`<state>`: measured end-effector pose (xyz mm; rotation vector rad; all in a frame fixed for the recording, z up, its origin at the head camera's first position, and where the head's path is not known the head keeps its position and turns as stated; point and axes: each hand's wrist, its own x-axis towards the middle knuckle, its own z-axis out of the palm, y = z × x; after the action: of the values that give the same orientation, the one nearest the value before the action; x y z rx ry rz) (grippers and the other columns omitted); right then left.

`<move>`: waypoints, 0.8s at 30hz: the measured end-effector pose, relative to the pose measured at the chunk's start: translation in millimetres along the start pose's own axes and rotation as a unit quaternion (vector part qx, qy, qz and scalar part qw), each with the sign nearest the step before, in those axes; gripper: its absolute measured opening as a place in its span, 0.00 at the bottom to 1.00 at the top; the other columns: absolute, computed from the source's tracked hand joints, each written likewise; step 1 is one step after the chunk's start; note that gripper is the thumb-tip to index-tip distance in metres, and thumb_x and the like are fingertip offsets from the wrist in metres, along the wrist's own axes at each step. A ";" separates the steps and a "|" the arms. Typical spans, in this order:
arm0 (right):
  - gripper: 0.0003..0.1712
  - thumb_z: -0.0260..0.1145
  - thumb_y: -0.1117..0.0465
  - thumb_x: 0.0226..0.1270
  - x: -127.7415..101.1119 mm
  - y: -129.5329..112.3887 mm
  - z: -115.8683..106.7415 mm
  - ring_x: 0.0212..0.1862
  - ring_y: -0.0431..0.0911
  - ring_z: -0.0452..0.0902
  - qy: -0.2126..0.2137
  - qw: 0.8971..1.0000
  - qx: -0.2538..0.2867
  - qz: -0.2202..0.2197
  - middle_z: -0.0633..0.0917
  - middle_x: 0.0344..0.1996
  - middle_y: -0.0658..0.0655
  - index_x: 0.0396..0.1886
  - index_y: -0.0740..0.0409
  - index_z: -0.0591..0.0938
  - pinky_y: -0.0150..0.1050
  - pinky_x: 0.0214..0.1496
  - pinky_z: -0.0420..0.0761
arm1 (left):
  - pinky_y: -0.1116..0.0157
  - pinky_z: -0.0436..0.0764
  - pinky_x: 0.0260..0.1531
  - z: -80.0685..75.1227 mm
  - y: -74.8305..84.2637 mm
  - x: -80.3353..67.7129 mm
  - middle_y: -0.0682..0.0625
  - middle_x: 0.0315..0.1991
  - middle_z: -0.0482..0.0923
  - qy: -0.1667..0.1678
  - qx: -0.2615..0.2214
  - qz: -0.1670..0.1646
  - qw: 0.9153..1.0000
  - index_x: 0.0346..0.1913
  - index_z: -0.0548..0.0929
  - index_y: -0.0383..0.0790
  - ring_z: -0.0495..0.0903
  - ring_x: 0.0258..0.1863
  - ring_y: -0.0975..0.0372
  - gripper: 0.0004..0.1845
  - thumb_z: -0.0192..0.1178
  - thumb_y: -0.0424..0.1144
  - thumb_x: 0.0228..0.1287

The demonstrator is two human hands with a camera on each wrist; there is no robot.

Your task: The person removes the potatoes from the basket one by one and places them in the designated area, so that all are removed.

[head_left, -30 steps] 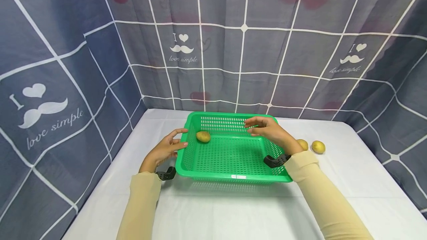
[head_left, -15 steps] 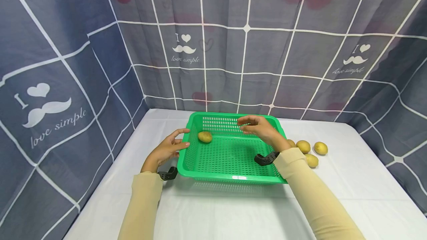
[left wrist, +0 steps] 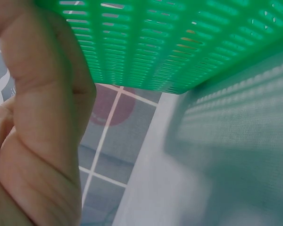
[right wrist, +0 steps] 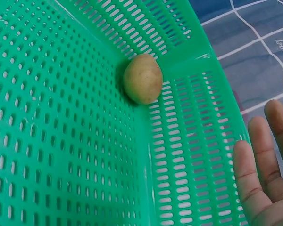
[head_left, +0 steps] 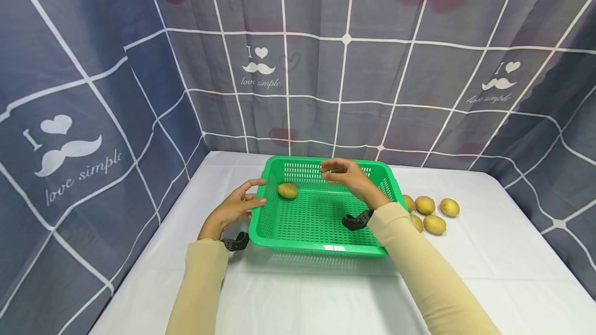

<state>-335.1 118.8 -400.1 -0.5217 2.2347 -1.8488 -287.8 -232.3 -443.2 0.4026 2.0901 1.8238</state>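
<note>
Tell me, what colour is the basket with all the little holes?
Bright green. The basket shows best in the head view, with one potato inside.

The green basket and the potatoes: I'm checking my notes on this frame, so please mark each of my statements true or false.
1. One potato lies inside the green basket. True.
2. The right hand grips a potato. False: it hovers over the basket, fingers relaxed, holding nothing.
3. Loose potatoes lie on the table to the right of the basket. True.
4. The left hand is inside the basket. False: it is outside, at the basket's left rim.
</note>
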 end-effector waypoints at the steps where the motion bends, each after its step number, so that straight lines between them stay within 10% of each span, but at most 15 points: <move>1: 0.28 0.68 0.70 0.78 1.8 0.5 1.9 0.61 0.53 0.83 -0.001 1.000 0.000 -0.002 0.78 0.67 0.78 0.73 0.76 0.75 0.62 0.71 0.76 | 0.68 0.80 0.30 0.1 0.0 0.1 0.48 0.41 0.80 -0.001 -0.003 0.000 1.000 0.84 0.61 0.40 0.78 0.31 0.65 0.35 0.63 0.35 0.81; 24: 0.29 0.66 0.73 0.78 28.2 14.2 39.8 0.65 0.62 0.80 -0.029 0.999 -0.009 0.017 0.79 0.67 0.75 0.75 0.73 0.74 0.65 0.72 0.74 | 0.68 0.77 0.30 -0.9 1.1 -2.1 0.47 0.44 0.76 0.008 -0.004 -0.004 1.000 0.83 0.63 0.40 0.72 0.30 0.66 0.35 0.63 0.34 0.80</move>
<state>-348.4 74.0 -419.9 -0.5289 2.2117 -1.7756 -286.2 -233.8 -441.9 0.3778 2.0909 1.8368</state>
